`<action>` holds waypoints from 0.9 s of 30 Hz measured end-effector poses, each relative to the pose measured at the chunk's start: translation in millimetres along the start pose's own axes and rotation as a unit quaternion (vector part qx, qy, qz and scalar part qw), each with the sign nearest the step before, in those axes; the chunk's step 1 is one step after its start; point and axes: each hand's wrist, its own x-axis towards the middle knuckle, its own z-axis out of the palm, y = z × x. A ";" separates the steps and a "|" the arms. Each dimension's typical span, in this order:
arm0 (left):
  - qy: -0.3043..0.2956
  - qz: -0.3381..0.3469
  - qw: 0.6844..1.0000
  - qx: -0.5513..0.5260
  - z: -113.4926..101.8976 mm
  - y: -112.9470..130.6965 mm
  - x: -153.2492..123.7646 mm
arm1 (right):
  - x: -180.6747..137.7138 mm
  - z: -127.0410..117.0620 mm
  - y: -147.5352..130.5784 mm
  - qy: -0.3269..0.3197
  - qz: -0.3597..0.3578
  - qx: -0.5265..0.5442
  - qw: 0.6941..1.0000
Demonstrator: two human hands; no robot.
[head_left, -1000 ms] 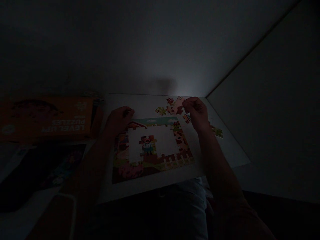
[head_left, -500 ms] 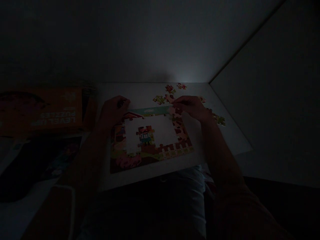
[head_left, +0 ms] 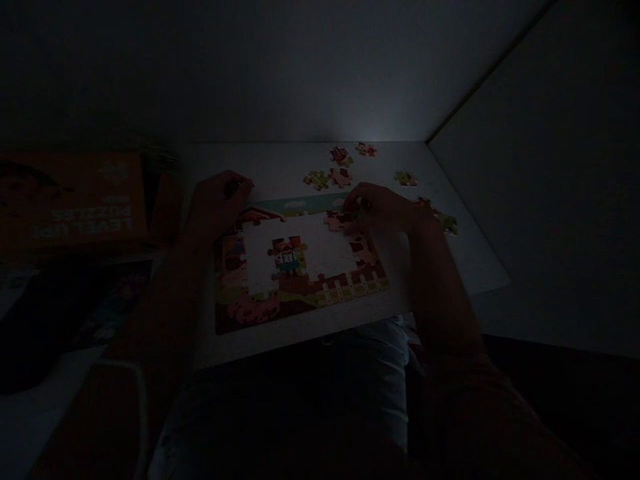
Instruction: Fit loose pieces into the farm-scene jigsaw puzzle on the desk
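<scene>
A partly assembled jigsaw puzzle (head_left: 300,301) with a farm picture lies on a white board, its border joined around a bare middle. Within that middle sits a joined section (head_left: 289,259) showing a figure in blue. My right hand (head_left: 377,207) is at the puzzle's upper right, its fingers closed on a pinkish puzzle piece (head_left: 336,221) at the inner edge of the border; the fingers partly cover it. Beside the upper left corner rests my left hand (head_left: 223,197), fingers curled together, with nothing visible in them. The light is very dim.
Several loose puzzle pieces lie beyond the puzzle, among them a green one (head_left: 316,179), and more at right (head_left: 447,223). An orange puzzle box (head_left: 75,200) stands at left, above a dark object (head_left: 50,320). A wall (head_left: 310,80) rises behind the board.
My right hand has moved from the puzzle's top edge inward, bringing the pinkish puzzle piece to the border's inner side. My left hand stays near the upper left corner. The view has shifted slightly.
</scene>
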 end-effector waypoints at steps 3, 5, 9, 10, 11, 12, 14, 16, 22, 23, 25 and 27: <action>0.000 0.012 1.000 -0.005 0.7 -1.7 1.0 | -2.0 -0.2 -3.8 -0.026 -0.014 -0.012 0.999; 0.001 0.007 1.000 -0.003 1.0 -2.3 1.7 | -3.0 -0.1 -7.5 -0.038 -0.014 -0.002 0.999; -0.002 -0.011 1.000 0.009 0.3 2.1 -0.6 | -5.3 -2.6 -15.7 -0.006 0.009 0.035 0.999; -0.005 -0.015 1.000 0.007 -0.1 4.1 -1.9 | -5.7 -3.7 -17.7 0.009 0.011 0.041 0.999; -0.007 -0.020 1.000 0.004 -0.7 6.1 -3.2 | -5.9 -4.8 -19.7 0.024 0.009 0.044 0.999; -0.009 -0.024 1.000 0.005 -1.2 8.0 -4.4 | -5.9 -6.0 -21.8 0.039 0.006 0.044 0.998; -0.011 -0.019 1.000 0.012 -2.2 10.7 -5.9 | -5.6 -8.3 -26.9 0.067 0.005 0.046 0.997; -0.007 -0.003 1.000 0.023 -2.9 11.7 -6.0 | -6.4 -10.9 -33.4 0.085 0.006 0.048 0.995; -0.004 -0.004 1.000 0.011 -1.7 7.3 -1.9 | -28.3 -11.1 -51.5 0.066 -0.064 -0.014 0.996; -0.005 -0.004 1.000 0.014 -1.4 6.3 -1.4 | -34.4 -7.4 -52.1 0.053 -0.067 -0.028 0.996; -0.006 -0.002 1.000 0.017 -1.1 4.8 -0.9 | -46.4 3.2 -50.5 0.027 -0.058 -0.050 0.997; -0.005 0.000 1.000 0.017 -1.5 4.9 -1.3 | -57.2 15.4 -46.7 0.011 -0.047 -0.071 0.996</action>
